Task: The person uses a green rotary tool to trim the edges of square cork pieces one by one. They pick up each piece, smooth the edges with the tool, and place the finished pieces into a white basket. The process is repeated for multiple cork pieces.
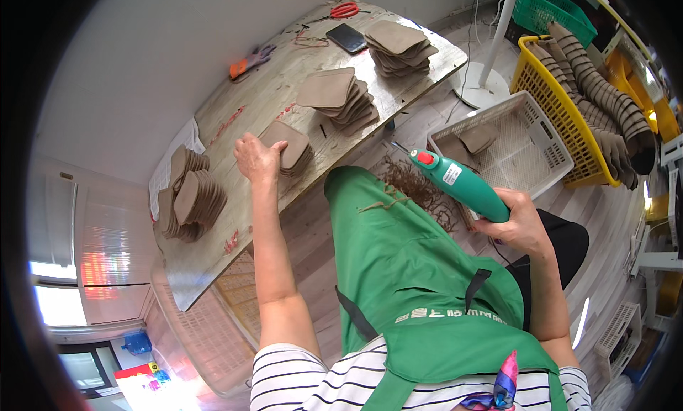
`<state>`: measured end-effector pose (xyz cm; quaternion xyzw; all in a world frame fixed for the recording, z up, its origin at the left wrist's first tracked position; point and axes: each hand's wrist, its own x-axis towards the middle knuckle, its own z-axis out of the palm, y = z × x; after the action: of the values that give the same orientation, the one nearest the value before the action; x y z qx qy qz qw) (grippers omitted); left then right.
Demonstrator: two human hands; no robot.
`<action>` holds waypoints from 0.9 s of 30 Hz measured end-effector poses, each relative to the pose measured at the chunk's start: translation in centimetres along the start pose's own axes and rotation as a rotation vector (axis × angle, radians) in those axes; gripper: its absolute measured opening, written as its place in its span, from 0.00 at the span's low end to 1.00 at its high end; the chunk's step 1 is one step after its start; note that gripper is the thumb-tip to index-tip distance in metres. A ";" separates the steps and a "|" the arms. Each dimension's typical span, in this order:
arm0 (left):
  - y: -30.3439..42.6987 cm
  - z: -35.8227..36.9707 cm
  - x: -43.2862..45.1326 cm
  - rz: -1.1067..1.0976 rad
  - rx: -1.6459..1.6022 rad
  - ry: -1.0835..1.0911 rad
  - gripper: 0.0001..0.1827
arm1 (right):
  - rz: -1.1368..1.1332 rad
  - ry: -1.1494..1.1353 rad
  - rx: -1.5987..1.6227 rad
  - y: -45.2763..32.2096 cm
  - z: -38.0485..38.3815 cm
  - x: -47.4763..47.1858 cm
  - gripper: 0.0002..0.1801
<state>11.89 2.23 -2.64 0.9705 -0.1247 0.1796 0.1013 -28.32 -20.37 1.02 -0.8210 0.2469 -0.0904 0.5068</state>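
Note:
My left hand (259, 157) rests at the left edge of a stack of flat brown rounded pieces (292, 144), leather or cloth. Its thumb lies on the top piece; the undersides of the fingers are hidden. In my right hand (520, 221) is a green handheld electric tool (464, 187) with a red button and a thin metal tip. The tool points toward the table and is clear of the pieces. A fanned stack of brown pieces (341, 99) and a taller brown stack (400, 45) stand farther along the table. Several brown bundles (195, 197) sit at its left end.
The wooden table (235, 208) also bears a phone (347, 38), red-handled scissors (344, 9) and a glove (251, 63). Brown trimmings (421, 192) lie on the floor beside a white plastic crate (533, 160). A yellow basket (560, 112) holds long rows of brown pieces (603, 85).

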 end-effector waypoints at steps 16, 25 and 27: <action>4.1 -1.5 -6.9 -0.631 -2.332 -0.451 0.19 | -0.061 -0.014 0.123 -1.7 2.8 -1.0 0.13; 8.1 -2.6 -10.8 -0.715 -2.353 -0.489 0.23 | -0.072 -0.001 0.146 -1.4 3.8 -1.3 0.14; 8.1 -2.2 -11.0 -0.708 -2.347 -0.526 0.24 | -0.096 0.007 0.136 -1.3 3.8 -1.3 0.14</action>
<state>-1.02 -2.68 -3.49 0.2817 0.0417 -0.2756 0.9181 -27.51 -16.25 0.50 -0.7953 0.2021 -0.1340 0.5556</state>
